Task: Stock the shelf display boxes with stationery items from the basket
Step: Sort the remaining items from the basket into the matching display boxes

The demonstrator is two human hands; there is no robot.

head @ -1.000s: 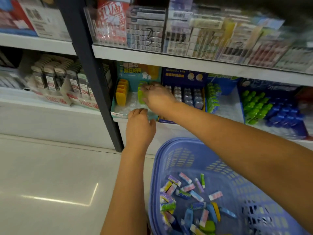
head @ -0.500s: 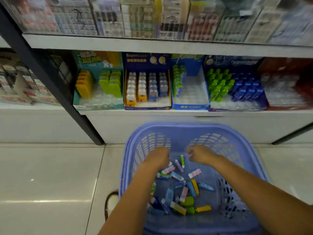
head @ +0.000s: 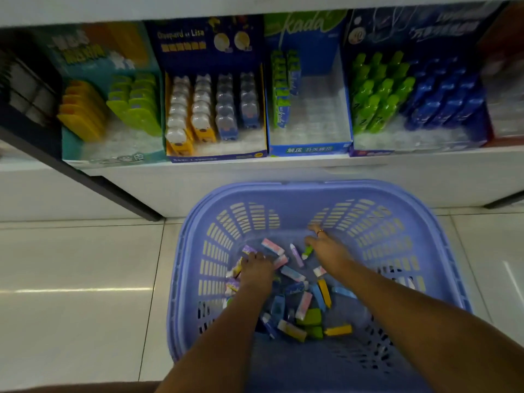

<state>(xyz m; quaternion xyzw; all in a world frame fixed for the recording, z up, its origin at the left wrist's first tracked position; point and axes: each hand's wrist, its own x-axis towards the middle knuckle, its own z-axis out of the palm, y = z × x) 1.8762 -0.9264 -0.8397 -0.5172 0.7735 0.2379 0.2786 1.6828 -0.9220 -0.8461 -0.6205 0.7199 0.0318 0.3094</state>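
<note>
Both hands are lowered into the purple basket (head: 442, 251), which is set on the floor tiles (head: 85, 265) below the shelf display boxes (head: 310, 149). The left hand (head: 256, 272) is pressed knuckles-up into the loose stationery items (head: 293, 274) (whether anything is grasped cannot be told). The right hand (head: 326, 248) is spread, fingers released, with a green piece (head: 307, 253) just beside its thumb.

The basket (head: 320, 194) is smooth lilac plastic with slotted walls. The floor (head: 79, 279) beside the basket is glossy pale tile. Above the basket, the display boxes (head: 215, 154) look like printed card, holding clear ribbed plastic trays (head: 312, 123).
</note>
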